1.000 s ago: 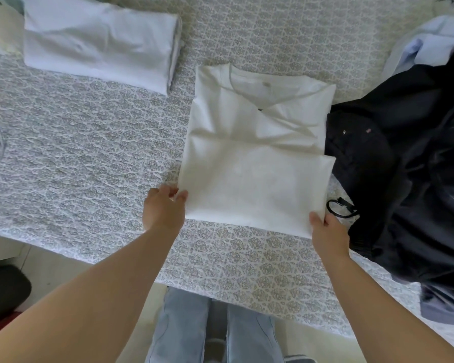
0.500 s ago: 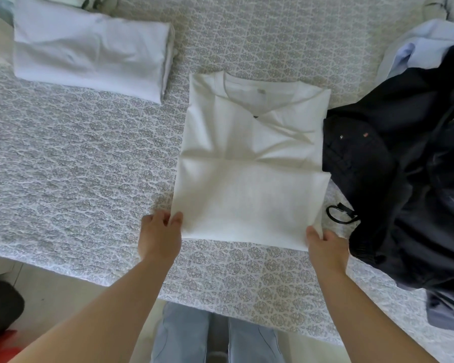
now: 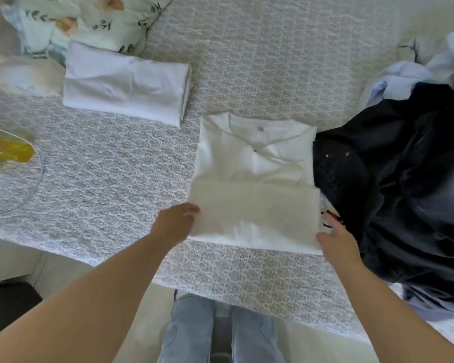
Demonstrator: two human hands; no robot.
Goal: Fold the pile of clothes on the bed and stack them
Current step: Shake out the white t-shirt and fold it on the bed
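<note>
- Done: one folded white garment [image 3: 126, 82] lies far left on the bed [image 3: 102, 179]
- In hand: white shirt [image 3: 254, 179], half folded at centre; left hand [image 3: 173, 224] and right hand [image 3: 336, 239] pinch its near corners
- Left: dark clothes pile [image 3: 404, 192] at right, unfolded; stacking not begun

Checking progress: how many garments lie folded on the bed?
2: a pale folded garment far left, a white shirt between both hands. The dark pile may hide more.
</note>
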